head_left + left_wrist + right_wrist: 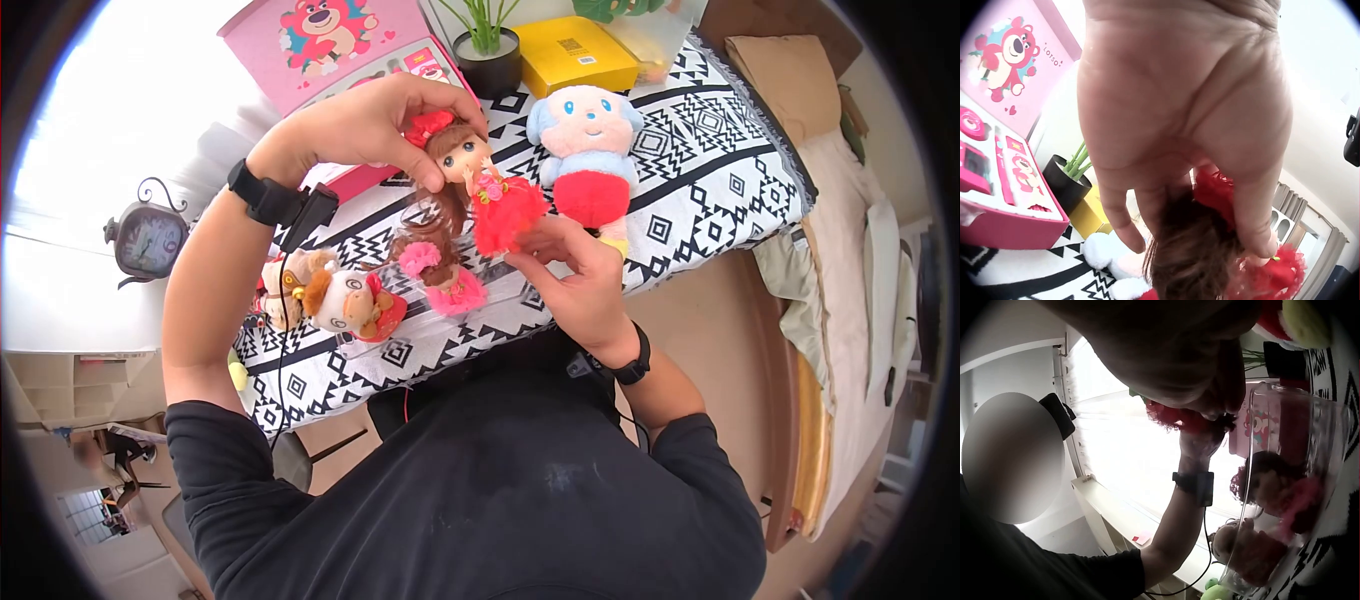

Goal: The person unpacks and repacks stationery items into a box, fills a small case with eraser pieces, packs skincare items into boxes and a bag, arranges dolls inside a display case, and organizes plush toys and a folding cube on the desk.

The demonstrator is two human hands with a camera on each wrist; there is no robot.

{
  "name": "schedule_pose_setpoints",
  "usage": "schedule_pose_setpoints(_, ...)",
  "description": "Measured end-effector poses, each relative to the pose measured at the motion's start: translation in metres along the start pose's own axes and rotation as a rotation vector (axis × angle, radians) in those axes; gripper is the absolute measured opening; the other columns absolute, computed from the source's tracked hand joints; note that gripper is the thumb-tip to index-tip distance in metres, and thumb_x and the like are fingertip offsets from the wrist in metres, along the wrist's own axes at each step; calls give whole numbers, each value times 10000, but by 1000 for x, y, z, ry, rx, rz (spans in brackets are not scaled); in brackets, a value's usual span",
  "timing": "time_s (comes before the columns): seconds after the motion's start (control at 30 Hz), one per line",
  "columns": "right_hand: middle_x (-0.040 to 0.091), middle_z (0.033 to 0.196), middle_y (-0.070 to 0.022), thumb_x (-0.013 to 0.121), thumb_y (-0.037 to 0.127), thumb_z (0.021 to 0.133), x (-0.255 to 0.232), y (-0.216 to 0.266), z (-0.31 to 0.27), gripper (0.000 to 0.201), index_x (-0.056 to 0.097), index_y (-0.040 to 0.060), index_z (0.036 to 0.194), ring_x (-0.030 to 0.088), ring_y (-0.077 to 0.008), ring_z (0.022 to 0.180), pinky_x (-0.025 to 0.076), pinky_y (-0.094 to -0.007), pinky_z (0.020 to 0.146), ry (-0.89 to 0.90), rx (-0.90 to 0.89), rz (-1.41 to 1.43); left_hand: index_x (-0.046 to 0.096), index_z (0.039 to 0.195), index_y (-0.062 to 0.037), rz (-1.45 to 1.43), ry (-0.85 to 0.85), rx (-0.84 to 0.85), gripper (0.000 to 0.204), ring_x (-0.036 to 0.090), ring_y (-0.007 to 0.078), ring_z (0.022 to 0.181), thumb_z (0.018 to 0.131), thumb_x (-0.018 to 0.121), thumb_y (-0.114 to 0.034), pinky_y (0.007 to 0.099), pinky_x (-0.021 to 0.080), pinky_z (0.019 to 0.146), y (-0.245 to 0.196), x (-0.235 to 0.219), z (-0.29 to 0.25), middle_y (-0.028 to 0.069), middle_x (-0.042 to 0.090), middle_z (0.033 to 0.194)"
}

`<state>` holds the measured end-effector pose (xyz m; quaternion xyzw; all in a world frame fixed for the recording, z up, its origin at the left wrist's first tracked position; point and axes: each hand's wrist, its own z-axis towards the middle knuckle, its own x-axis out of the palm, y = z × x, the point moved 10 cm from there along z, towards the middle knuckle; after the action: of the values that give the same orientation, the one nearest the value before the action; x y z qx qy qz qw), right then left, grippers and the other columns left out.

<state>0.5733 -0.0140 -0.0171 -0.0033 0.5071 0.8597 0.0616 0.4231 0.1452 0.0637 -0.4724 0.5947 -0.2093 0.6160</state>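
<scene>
A brown-haired doll in a fluffy red dress with a red bow is held up over the table. My left hand grips its head, thumb on one side and fingers on the other; the left wrist view shows the brown hair below the palm. My right hand pinches the hem of the red dress between thumb and fingers. Below the held doll, a second doll in a pink dress lies in a clear plastic box. Beside it is a plush toy with a white face.
A blue-and-pink plush dog lies right of the doll. Behind stand a pink gift box, a potted plant and a yellow box. A clock is at the left. The patterned cloth covers the table.
</scene>
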Motion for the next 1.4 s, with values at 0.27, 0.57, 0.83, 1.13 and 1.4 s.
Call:
schedule_pose_setpoints(0.27, 857, 1031, -148, 968, 2, 911, -5, 20, 0, 330, 777, -25, 1178, 847, -215, 840, 660, -317, 737, -86, -249, -95, 748, 1389, 22, -65, -40, -29, 757, 734, 157, 1195, 806, 1093, -316, 336, 566, 1099, 9, -1, -1, 65, 807, 1283)
schedule_pose_setpoints(0.57, 832, 994, -119, 984, 19, 903, -8, 25, 1, 354, 758, -4, 1175, 821, -202, 799, 643, -307, 711, -199, -262, 91, 723, 1475, 8, -69, 37, -52, 697, 720, 146, 1252, 897, 1035, -227, 330, 561, 1133, 10, 9, -5, 64, 801, 1371)
schedule_pose_setpoints(0.83, 812, 905, -82, 992, 83, 912, -5, 33, 5, 305, 772, 36, 1118, 726, -185, 676, 559, -302, 602, -59, -357, -73, 763, 1418, -38, 186, -22, 32, 639, 757, 216, 1234, 844, 1027, -136, 370, 588, 1098, -7, 10, -5, 95, 820, 1316)
schedule_pose_setpoints(1.13, 782, 865, -88, 986, 99, 900, 11, 15, -1, 240, 781, 39, 1011, 737, -243, 691, 567, -357, 621, 138, -271, -285, 791, 1333, -50, 455, -2, 35, 620, 803, 351, 1101, 745, 988, -37, 440, 636, 987, -25, 42, 8, 127, 848, 1213)
schedule_pose_setpoints(1.4, 705, 787, -76, 931, 161, 910, 29, 13, -8, 206, 749, 82, 964, 697, -302, 720, 532, -435, 679, 231, -395, -533, 792, 1242, -56, 539, 60, 126, 484, 766, 394, 1072, 782, 940, -22, 491, 620, 925, -20, 62, 18, 136, 826, 1148)
